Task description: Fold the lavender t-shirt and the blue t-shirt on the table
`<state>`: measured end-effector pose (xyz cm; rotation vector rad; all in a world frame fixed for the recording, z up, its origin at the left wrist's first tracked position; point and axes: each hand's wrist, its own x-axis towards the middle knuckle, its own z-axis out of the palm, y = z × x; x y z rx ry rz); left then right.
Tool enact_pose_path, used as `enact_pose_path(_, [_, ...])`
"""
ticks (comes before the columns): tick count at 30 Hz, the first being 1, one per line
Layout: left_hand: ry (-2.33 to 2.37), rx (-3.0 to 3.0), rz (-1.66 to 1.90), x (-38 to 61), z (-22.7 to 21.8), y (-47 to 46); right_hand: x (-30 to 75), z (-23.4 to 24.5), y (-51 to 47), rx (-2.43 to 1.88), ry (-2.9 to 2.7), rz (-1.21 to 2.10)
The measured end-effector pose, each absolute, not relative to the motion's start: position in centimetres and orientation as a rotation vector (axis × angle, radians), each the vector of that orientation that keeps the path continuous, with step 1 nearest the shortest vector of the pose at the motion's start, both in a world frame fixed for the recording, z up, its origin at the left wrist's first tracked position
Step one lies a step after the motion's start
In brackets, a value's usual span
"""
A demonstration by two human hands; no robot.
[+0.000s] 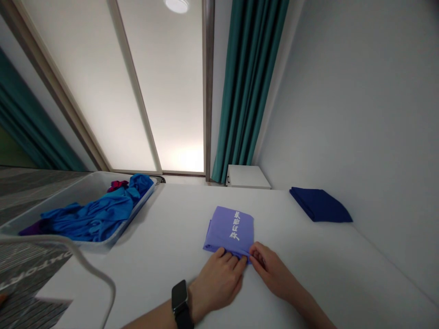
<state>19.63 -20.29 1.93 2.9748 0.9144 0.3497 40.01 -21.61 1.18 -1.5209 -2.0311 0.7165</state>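
Note:
A folded purple garment (224, 228) with white printed characters lies on the white table (164, 278). My left hand (222, 278), with a black watch on its wrist, has its fingers curled over the garment's near edge. At the near right corner, my right hand (270, 269) pinches the cloth between thumb and fingers. Both hands are close together, and the cloth under the fingertips is partly hidden.
On the left stands a translucent plastic bin (80, 187) holding crumpled blue, red and purple clothes (99, 212). A folded navy cloth (320, 205) lies at the right by the wall. A white cable (92, 269) curves across the lower left. Behind the table is a white cabinet (247, 176).

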Motion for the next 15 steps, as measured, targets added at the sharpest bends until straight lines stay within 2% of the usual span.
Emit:
enact_pose_path(6, [0.940, 2.907, 0.297, 19.6, 2.1, -20.4, 40.0, 0.1, -22.2, -1.479, -2.168, 0.416])
enact_pose_path(15, [0.948, 2.938, 0.286, 19.5, 1.8, -20.2, 40.0, -1.6, -22.1, -1.379, -2.260, 0.191])
